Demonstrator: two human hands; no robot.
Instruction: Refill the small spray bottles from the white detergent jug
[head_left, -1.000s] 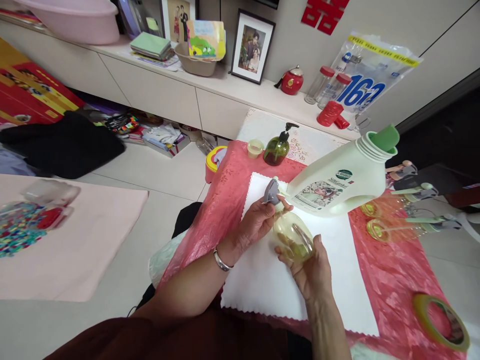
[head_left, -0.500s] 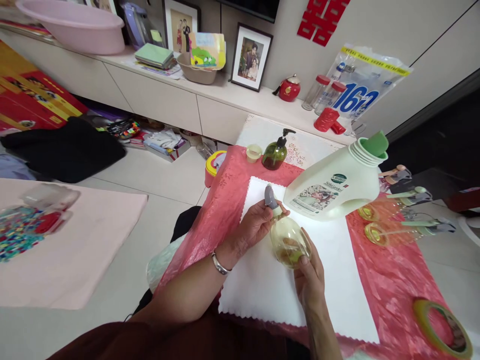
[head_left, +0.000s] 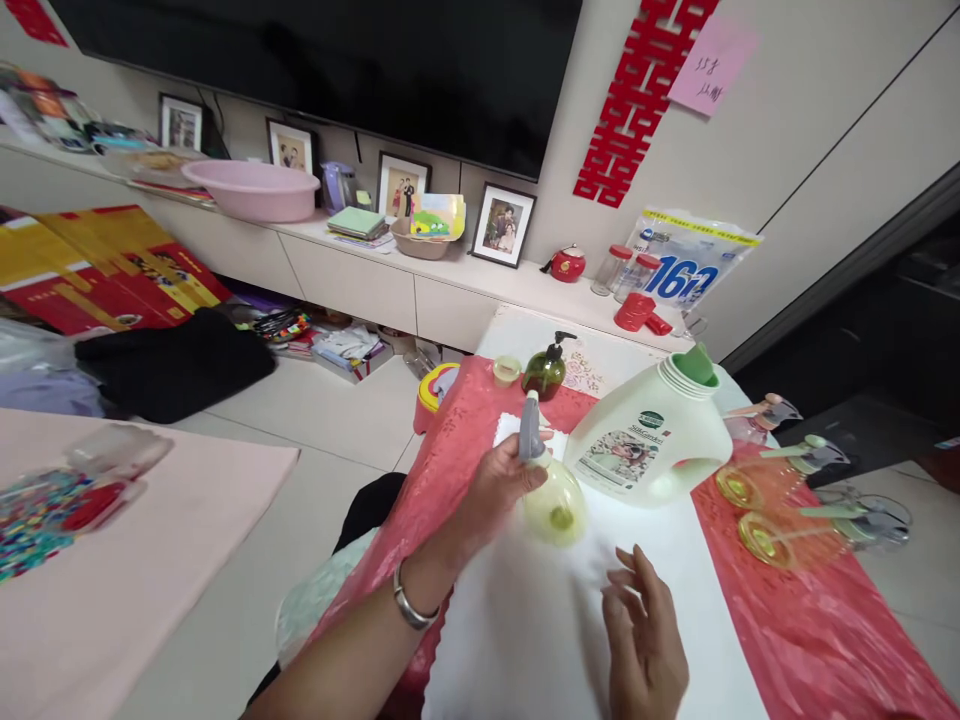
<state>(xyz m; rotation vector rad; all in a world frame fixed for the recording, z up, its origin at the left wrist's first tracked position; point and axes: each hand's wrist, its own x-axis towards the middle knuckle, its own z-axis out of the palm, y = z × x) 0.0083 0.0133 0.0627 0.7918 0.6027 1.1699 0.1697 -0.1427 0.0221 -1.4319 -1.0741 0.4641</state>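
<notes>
A yellowish clear spray bottle [head_left: 556,505] with a grey trigger head is in front of me over the white mat [head_left: 525,620]. My left hand [head_left: 499,490] wraps round its neck and head. Apart from the bottle, to its lower right, my right hand [head_left: 645,630] holds nothing, its fingers spread and slightly curled. Behind the bottle stands a large pale green detergent jug [head_left: 637,440], a green piece sitting in its mouth. Farther back are a dark green pump bottle [head_left: 545,372] and a small pale cup [head_left: 507,371].
On the right, several spray bottles [head_left: 787,525] lie on the red plastic cover [head_left: 832,620]. A low cabinet [head_left: 360,270] with picture frames and a pink basin [head_left: 255,190] runs behind. To the left, a pink-topped table [head_left: 172,540] carries colourful small pieces [head_left: 45,515].
My right hand has let go of the spray bottle and moved down and right. The left hand still holds it by the neck. My view has tilted up, bringing in the television.
</notes>
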